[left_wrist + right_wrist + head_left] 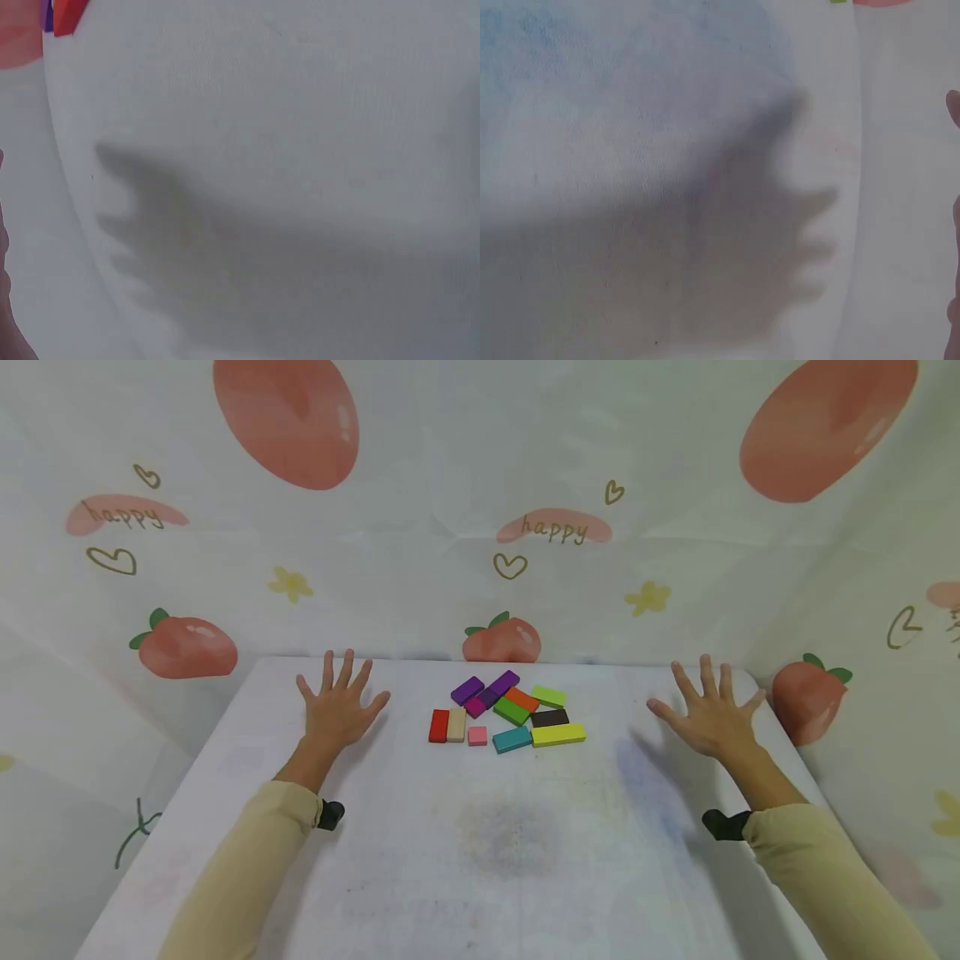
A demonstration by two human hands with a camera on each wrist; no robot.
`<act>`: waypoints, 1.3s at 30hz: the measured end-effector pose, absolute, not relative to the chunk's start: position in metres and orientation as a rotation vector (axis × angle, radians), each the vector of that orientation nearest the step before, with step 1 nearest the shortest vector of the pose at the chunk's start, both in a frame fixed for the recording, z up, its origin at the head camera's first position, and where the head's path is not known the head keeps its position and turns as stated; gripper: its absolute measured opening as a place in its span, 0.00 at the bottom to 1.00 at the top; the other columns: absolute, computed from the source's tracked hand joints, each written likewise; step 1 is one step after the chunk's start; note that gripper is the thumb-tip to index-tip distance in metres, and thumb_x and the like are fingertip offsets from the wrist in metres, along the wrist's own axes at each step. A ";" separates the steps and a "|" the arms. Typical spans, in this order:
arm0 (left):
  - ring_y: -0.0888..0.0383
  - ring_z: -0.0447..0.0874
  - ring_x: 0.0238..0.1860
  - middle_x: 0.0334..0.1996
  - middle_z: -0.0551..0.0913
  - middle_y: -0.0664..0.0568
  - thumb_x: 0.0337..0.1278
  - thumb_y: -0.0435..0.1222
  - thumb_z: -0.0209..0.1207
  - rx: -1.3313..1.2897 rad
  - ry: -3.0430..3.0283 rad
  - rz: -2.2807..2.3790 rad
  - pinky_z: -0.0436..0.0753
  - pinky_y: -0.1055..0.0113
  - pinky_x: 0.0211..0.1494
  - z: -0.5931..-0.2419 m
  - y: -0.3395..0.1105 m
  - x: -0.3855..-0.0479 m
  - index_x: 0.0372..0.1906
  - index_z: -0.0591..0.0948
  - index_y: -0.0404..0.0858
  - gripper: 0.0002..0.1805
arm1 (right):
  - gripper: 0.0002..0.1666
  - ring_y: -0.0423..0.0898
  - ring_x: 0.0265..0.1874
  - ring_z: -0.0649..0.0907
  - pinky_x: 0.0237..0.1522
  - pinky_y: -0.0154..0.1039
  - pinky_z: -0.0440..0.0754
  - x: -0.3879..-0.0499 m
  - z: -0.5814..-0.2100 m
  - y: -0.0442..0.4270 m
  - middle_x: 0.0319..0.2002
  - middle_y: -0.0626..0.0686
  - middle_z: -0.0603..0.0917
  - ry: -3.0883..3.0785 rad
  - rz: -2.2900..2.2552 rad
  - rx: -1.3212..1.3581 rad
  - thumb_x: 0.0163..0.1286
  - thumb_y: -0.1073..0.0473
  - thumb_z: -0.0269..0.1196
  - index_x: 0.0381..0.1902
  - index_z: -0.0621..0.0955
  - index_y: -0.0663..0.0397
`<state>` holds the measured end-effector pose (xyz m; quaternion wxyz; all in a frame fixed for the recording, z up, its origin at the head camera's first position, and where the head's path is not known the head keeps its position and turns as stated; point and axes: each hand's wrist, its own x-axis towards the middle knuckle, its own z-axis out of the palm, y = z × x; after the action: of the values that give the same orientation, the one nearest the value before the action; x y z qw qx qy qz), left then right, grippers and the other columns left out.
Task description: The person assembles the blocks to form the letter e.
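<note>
My left hand point(335, 712) is held above the left part of the table with its fingers spread, holding nothing. On the other side my right hand point(715, 717) is spread the same way, also holding nothing. Between them, towards the back, lie several coloured blocks. A red block point(439, 726) and a beige block point(456, 725) stand nearest the left hand; in the left wrist view the red block point(69, 16) shows at the top corner. A yellow block point(558, 735) and a lime block point(549, 697) are nearest the right hand. Both wrist views mostly show the hands' shadows.
Purple point(467, 691), green point(512, 710), orange point(522, 699), black point(550, 718), teal point(512, 740) and pink point(477, 736) blocks lie close together on the white table point(405, 860). A printed curtain point(420, 527) hangs behind the table's back edge and along its sides.
</note>
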<state>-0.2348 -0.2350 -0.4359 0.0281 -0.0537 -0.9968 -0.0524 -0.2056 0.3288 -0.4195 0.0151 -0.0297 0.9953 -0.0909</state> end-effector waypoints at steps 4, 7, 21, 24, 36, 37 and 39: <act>0.41 0.23 0.78 0.80 0.39 0.43 0.70 0.61 0.41 -0.214 -3.064 -0.141 0.28 0.26 0.67 -0.434 -0.219 -0.233 0.80 0.53 0.45 0.41 | 0.55 0.68 0.74 0.30 0.53 0.83 0.22 -0.205 -0.420 0.319 0.77 0.66 0.31 3.100 -0.276 -0.121 0.69 0.21 0.40 0.81 0.42 0.44; 0.42 0.25 0.78 0.80 0.40 0.44 0.69 0.62 0.42 -0.265 -3.050 -0.118 0.30 0.26 0.67 -0.434 -0.206 -0.231 0.80 0.53 0.46 0.41 | 0.55 0.69 0.74 0.32 0.54 0.83 0.23 -0.204 -0.419 0.310 0.78 0.66 0.32 3.096 -0.258 -0.152 0.68 0.21 0.40 0.81 0.43 0.44; 0.43 0.37 0.79 0.80 0.47 0.47 0.69 0.60 0.46 -0.598 -2.982 0.014 0.43 0.27 0.70 -0.440 -0.153 -0.217 0.79 0.56 0.50 0.39 | 0.52 0.67 0.76 0.44 0.62 0.80 0.32 -0.198 -0.424 0.279 0.79 0.63 0.39 3.071 -0.174 -0.436 0.69 0.24 0.46 0.81 0.48 0.42; 0.43 0.39 0.79 0.80 0.48 0.48 0.68 0.61 0.47 -0.640 -2.985 -0.001 0.44 0.28 0.70 -0.443 -0.145 -0.213 0.79 0.57 0.50 0.40 | 0.50 0.67 0.76 0.47 0.64 0.79 0.37 -0.195 -0.425 0.273 0.79 0.63 0.42 3.035 -0.191 -0.515 0.70 0.26 0.49 0.80 0.51 0.43; 0.45 0.42 0.79 0.79 0.53 0.50 0.69 0.59 0.49 -0.923 -2.970 -0.121 0.46 0.28 0.70 -0.450 -0.113 -0.196 0.78 0.60 0.50 0.37 | 0.49 0.60 0.76 0.57 0.70 0.70 0.50 -0.186 -0.439 0.252 0.78 0.57 0.55 2.913 -0.297 -0.808 0.68 0.29 0.56 0.78 0.59 0.45; 0.45 0.42 0.79 0.79 0.52 0.50 0.69 0.59 0.49 -0.940 -2.978 -0.123 0.45 0.28 0.70 -0.450 -0.110 -0.195 0.78 0.59 0.50 0.38 | 0.49 0.59 0.76 0.57 0.70 0.69 0.50 -0.186 -0.439 0.250 0.78 0.56 0.55 2.902 -0.306 -0.829 0.68 0.30 0.56 0.78 0.59 0.46; 0.46 0.42 0.79 0.79 0.52 0.50 0.68 0.59 0.50 -0.972 -2.984 -0.142 0.45 0.28 0.71 -0.451 -0.107 -0.192 0.78 0.60 0.50 0.38 | 0.49 0.58 0.76 0.58 0.71 0.68 0.51 -0.185 -0.441 0.248 0.78 0.55 0.57 2.885 -0.331 -0.865 0.67 0.31 0.58 0.78 0.60 0.47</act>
<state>-0.1919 -0.1065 -0.4510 0.0001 -0.3095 -0.9498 -0.0454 -0.1845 0.2483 -0.4407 0.0559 -0.2851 0.9506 -0.1090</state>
